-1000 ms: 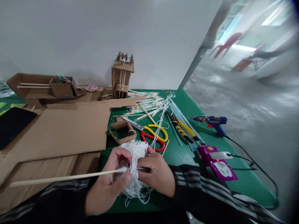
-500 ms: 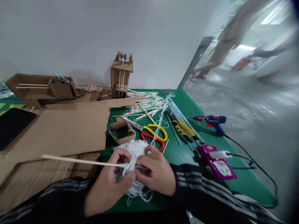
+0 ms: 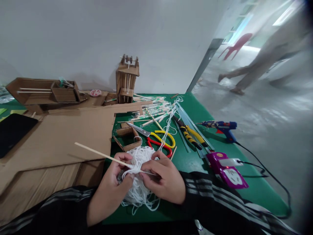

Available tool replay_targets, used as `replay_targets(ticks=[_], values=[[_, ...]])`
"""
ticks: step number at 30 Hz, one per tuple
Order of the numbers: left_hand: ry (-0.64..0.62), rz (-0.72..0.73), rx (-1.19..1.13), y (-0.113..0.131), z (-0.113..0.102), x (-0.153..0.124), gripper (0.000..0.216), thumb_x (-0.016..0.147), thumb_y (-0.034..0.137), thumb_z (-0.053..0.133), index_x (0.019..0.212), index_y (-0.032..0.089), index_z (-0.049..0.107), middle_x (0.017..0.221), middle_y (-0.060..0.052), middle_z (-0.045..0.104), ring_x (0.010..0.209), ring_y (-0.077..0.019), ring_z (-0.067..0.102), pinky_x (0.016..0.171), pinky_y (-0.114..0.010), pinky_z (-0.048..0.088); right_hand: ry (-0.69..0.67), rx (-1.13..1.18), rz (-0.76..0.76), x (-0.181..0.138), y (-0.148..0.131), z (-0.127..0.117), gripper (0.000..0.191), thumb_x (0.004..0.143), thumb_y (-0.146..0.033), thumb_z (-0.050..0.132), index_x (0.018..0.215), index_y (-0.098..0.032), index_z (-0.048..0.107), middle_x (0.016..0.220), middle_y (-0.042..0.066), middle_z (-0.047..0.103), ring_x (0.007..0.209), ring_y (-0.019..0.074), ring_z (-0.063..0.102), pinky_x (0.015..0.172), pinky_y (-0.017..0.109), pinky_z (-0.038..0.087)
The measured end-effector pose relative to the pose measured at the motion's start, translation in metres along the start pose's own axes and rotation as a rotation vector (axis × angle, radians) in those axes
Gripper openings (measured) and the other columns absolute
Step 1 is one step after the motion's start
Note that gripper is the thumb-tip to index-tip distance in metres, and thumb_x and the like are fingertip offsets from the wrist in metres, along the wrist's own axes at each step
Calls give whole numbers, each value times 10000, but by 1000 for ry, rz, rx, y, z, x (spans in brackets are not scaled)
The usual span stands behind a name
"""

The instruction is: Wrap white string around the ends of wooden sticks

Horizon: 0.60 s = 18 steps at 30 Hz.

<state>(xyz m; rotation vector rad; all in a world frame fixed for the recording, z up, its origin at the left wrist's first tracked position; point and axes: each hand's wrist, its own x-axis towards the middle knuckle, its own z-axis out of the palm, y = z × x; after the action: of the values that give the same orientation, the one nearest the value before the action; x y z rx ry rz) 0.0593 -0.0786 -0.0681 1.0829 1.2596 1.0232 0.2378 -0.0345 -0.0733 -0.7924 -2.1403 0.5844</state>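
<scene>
Both hands low at near edge of green table (image 3: 190,160), over tangled bundle of white string (image 3: 141,155). Fingers of left hand (image 3: 113,186) closed on the string and on thin pale wooden stick (image 3: 97,152), stick slanting up-left above flat brown cardboard sheet (image 3: 61,137). Thumb and forefinger of right hand (image 3: 165,179) pinched on stick's other end, amid string. Just beyond bundle: scissors with yellow and red handles (image 3: 162,141). Farther right: purple power strip (image 3: 227,173).
</scene>
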Motion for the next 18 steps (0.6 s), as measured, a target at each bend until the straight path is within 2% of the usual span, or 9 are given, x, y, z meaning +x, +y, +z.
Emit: replay_targets(ticks=[3,7,11,15,18], values=[[33,-11,-13,2,0,0,367,806,197,596,1149,232,469,905,1,614,716,-145,563,615,-222,446,31,-11,-47,1,0,-2,65,864,-193,584,879,-204,646,548,-54,630,469,100,482,794,346,434],[68,1,41,2,-2,0,234,804,212,582,1038,214,589,1016,-32,650,850,-192,603,751,-272,477,99,-50,-71,1,-1,-5,85,873,-199,606,919,-199,678,546,-45,636,455,96,491,825,365,452],[111,27,183,0,-4,-1,186,823,220,562,976,196,666,1023,-49,675,918,-231,598,858,-315,448,137,-42,-123,1,2,-8,109,866,-175,622,943,-206,692,595,-31,674,491,98,538,827,365,459],[66,28,294,7,-7,2,185,831,203,553,939,197,703,925,-42,703,854,-238,612,810,-320,466,145,4,-125,1,6,-9,131,863,-154,635,962,-208,701,638,-16,705,529,109,572,795,368,457],[48,-2,321,12,-12,3,175,838,259,562,863,185,719,845,-43,707,792,-234,615,755,-310,473,165,62,-104,1,7,-12,141,858,-145,647,968,-203,714,683,-3,720,552,118,581,768,369,467]])
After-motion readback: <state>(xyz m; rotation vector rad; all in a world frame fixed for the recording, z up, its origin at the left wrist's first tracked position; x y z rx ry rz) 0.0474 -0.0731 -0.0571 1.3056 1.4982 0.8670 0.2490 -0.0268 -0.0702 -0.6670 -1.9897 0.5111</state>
